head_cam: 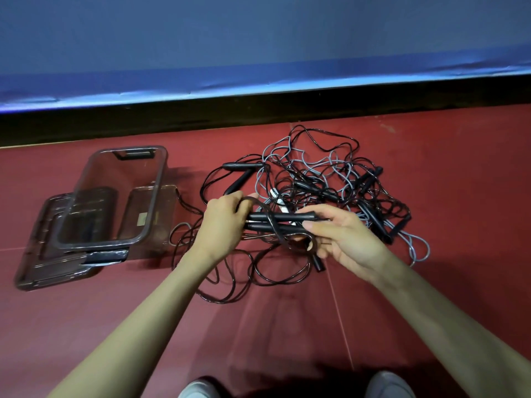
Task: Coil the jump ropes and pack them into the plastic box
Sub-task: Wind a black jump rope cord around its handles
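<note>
Currently left hand [222,222] grips one end of the paired black handles [275,222], right hand [342,239] pinches the other; long axis runs left-right. Plastic box [115,196] sits toward the floor's left edge, nearer left hand; rope tangle [324,179] lies behind.

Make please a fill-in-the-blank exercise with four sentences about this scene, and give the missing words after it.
1. Both hands hold a pair of black ____ side by side: the left hand at one end, the right hand at the other.
2. The box stands to the ____ of the rope pile.
3. Inside the box there are ____ ropes.
4. The floor is ____ in colour.

Missing words: handles; left; no; red
</note>
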A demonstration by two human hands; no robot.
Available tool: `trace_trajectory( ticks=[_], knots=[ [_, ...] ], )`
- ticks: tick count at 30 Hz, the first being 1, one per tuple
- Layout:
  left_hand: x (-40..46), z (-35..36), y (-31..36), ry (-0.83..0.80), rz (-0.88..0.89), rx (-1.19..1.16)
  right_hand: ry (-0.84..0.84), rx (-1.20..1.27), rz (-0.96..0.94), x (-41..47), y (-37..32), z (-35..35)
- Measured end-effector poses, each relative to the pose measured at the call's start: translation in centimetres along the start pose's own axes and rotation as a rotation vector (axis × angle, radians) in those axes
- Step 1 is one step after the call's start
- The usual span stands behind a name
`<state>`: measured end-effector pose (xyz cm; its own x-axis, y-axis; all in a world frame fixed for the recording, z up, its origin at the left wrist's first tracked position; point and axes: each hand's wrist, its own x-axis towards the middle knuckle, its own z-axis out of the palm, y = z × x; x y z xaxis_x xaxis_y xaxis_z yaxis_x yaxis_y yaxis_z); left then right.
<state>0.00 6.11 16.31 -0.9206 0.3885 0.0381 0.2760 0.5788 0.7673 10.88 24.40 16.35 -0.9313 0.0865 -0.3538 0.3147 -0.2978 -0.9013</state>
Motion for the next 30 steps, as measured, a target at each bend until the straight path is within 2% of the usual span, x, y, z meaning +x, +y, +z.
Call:
trace_trajectory(
  ticks=[5,8,15,23,30],
  knots=[
    [-0.2,0.1,0.1,0.013,-0.069,0.0,-0.191,0.096,-0.052,-0.5,0.4,0.1],
    [0.0,-0.1,0.1,-0.002,-0.109,-0.04,-0.242,-0.011,-0.099,-0.5,0.4,-0.2],
    [0.6,-0.4,0.5,-0.019,-0.107,-0.028,-0.147,-0.295,-0.23,-0.1,-0.5,0.3],
    [1.8,-2.3,3.5,0.024,-0.056,0.017,-0.181,-0.378,-0.361,-0.6,-5.0,1.4],
    [1.1,-10.8,14.4,0.121,0.133,0.145,-0.049,-0.51,-0.627,-5.6,-13.7,4.2]
  ],
)
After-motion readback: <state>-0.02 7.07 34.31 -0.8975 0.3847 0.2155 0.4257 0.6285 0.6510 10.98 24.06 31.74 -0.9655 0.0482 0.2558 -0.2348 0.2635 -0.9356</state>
